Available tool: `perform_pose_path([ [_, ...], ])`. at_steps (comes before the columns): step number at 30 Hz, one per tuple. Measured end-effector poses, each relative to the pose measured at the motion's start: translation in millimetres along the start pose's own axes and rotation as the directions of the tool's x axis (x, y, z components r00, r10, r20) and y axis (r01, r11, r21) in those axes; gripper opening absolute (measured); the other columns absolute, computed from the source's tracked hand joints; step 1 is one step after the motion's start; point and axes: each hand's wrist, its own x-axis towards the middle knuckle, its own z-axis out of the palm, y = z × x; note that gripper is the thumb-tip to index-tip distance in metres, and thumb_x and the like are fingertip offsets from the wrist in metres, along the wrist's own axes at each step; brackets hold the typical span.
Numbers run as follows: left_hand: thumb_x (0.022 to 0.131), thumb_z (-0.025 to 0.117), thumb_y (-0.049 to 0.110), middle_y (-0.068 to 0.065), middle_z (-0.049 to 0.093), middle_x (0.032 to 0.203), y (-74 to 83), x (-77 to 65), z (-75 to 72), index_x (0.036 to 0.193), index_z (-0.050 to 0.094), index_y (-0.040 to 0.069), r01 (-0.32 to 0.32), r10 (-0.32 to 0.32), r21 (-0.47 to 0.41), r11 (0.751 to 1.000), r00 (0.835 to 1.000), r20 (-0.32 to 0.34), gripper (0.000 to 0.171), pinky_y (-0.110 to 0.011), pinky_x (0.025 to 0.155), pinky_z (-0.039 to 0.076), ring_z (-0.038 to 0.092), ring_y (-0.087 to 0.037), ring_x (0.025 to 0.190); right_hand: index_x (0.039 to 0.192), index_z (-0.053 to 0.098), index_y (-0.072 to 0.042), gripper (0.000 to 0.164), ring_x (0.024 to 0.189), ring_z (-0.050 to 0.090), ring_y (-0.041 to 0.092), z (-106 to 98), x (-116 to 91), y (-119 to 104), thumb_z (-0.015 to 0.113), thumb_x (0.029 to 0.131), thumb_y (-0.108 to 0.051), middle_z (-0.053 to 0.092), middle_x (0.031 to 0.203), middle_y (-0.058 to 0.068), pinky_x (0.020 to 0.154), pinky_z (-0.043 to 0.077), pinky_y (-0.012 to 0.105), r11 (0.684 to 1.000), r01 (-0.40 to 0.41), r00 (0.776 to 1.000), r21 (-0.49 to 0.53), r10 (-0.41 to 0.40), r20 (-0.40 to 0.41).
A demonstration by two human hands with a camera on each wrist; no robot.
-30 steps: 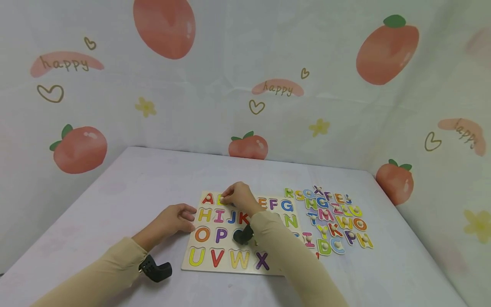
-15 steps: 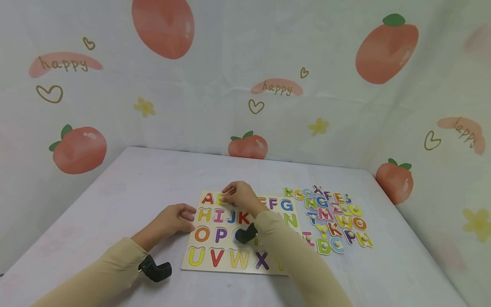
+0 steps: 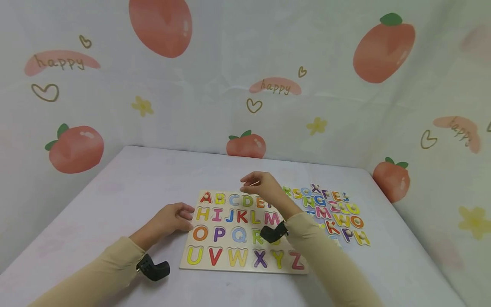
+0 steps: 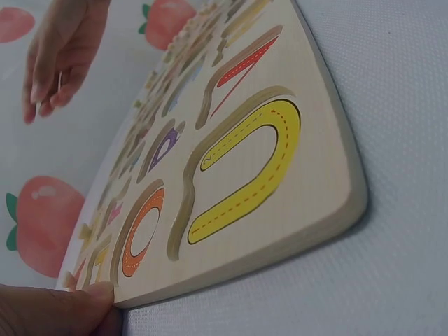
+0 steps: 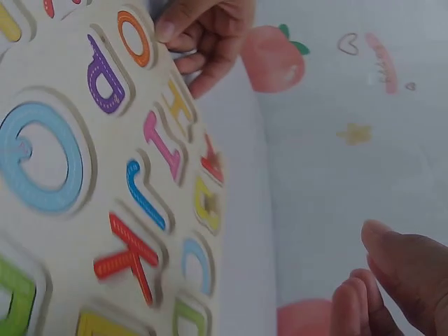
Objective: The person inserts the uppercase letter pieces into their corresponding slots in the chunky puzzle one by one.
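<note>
The wooden alphabet puzzle board (image 3: 245, 269) lies flat on the table. Knobbed letter pieces A (image 3: 206, 197) and B (image 3: 220, 198) sit in their recesses in its top row. My left hand (image 3: 170, 219) rests against the board's left edge, with the thumb (image 4: 63, 308) touching the rim beside the O recess. Above the top row hovers my right hand (image 3: 264, 187), fingers loosely bent, with nothing visible between thumb and fingers (image 5: 353, 301). Its forearm covers part of the board's right side and some loose letters.
Several loose knobbed letter pieces lie to the right of the board, among them an orange O (image 3: 357, 221), a red K (image 3: 332, 227) and a yellow-green H (image 3: 362, 238). A fruit-patterned cloth (image 3: 215, 85) hangs behind the white-covered table (image 3: 165, 170).
My right hand has let go of the B piece, lifted and moved right, uncovering the B, C and D places. My left hand stays at the board's edge.
</note>
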Motion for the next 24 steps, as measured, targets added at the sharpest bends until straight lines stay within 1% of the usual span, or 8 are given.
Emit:
perform_pose_path([
  [4, 0.077, 0.076, 0.008, -0.009, 0.063, 0.097, -2.6, -0.1, -0.8, 0.123, 0.058, -0.002, -0.001, 0.001, 0.003, 1.000, 1.000, -0.005, 0.051, -0.030, 0.073, 0.050, 0.058, -0.018, 0.083, 0.112, 0.068, -0.010, 0.026, 0.095, 0.067, 0.021, -22, -12, 8, 0.071, 0.088, -0.018, 0.067, 0.101, 0.007, 0.086, 0.053, 0.035, 0.999, 0.026, 1.000, 0.034, -0.025, -0.007],
  [8, 0.077, 0.076, 0.008, -0.010, 0.063, 0.099, -3.2, -0.2, -0.9, 0.124, 0.057, -0.003, -0.002, 0.002, 0.004, 1.000, 1.000, -0.003, 0.051, -0.032, 0.075, 0.051, 0.058, -0.018, 0.084, 0.115, 0.066, -0.008, 0.028, 0.101, 0.066, 0.030, -44, -24, 18, 0.069, 0.089, -0.019, 0.066, 0.104, 0.010, 0.091, 0.051, 0.041, 0.998, 0.003, 0.999, 0.057, -0.001, -0.044],
  [11, 0.078, 0.076, 0.010, -0.009, 0.063, 0.099, -2.9, -0.1, -0.4, 0.124, 0.058, -0.001, 0.003, -0.003, 0.006, 1.000, 1.000, -0.006, 0.052, -0.033, 0.076, 0.052, 0.059, -0.017, 0.084, 0.117, 0.065, -0.008, 0.030, 0.103, 0.064, 0.032, -60, -31, 28, 0.069, 0.090, -0.021, 0.065, 0.107, 0.011, 0.093, 0.050, 0.043, 0.998, -0.014, 0.996, 0.062, 0.019, -0.087],
  [14, 0.077, 0.076, 0.010, -0.009, 0.063, 0.099, -2.1, -0.5, 0.0, 0.124, 0.058, -0.001, 0.002, -0.002, 0.004, 1.000, 1.000, -0.007, 0.052, -0.033, 0.077, 0.051, 0.059, -0.018, 0.084, 0.120, 0.063, -0.007, 0.033, 0.103, 0.063, 0.030, -73, -38, 40, 0.068, 0.091, -0.023, 0.064, 0.111, 0.013, 0.093, 0.050, 0.039, 0.998, -0.019, 0.993, 0.064, 0.027, -0.119],
  [16, 0.077, 0.076, 0.009, -0.008, 0.063, 0.099, -1.7, -0.9, 0.4, 0.124, 0.058, -0.001, 0.001, -0.001, 0.002, 1.000, 1.000, -0.009, 0.051, -0.033, 0.077, 0.051, 0.059, -0.018, 0.084, 0.121, 0.063, -0.006, 0.035, 0.102, 0.063, 0.027, -80, -43, 49, 0.067, 0.091, -0.025, 0.064, 0.113, 0.013, 0.090, 0.051, 0.033, 0.998, -0.022, 0.990, 0.054, 0.029, -0.135],
  [19, 0.077, 0.076, 0.008, -0.009, 0.063, 0.098, -0.6, -1.5, 0.4, 0.123, 0.058, -0.002, -0.004, 0.004, -0.004, 1.000, 1.000, -0.007, 0.051, -0.032, 0.076, 0.051, 0.059, -0.018, 0.084, 0.122, 0.061, -0.002, 0.038, 0.103, 0.064, 0.030, -87, -51, 61, 0.067, 0.092, -0.024, 0.063, 0.113, 0.015, 0.086, 0.053, 0.027, 0.998, -0.022, 0.989, 0.063, 0.031, -0.147],
  [22, 0.076, 0.076, 0.007, -0.009, 0.063, 0.097, 0.6, -1.9, 0.0, 0.123, 0.058, -0.003, -0.011, 0.011, -0.008, 1.000, 1.000, -0.006, 0.051, -0.031, 0.075, 0.050, 0.058, -0.017, 0.083, 0.124, 0.059, 0.001, 0.042, 0.104, 0.064, 0.031, -94, -61, 70, 0.067, 0.091, -0.024, 0.063, 0.113, 0.015, 0.084, 0.053, 0.025, 0.997, -0.036, 0.987, 0.066, 0.046, -0.156],
  [24, 0.076, 0.076, 0.007, -0.010, 0.063, 0.098, 1.5, -2.3, -0.2, 0.123, 0.057, -0.003, -0.013, 0.013, -0.009, 1.000, 1.000, -0.005, 0.052, -0.031, 0.075, 0.050, 0.058, -0.017, 0.083, 0.125, 0.059, 0.001, 0.044, 0.103, 0.064, 0.029, -98, -68, 77, 0.067, 0.091, -0.027, 0.063, 0.113, 0.015, 0.084, 0.052, 0.025, 0.997, -0.055, 0.984, 0.054, 0.063, -0.169],
])
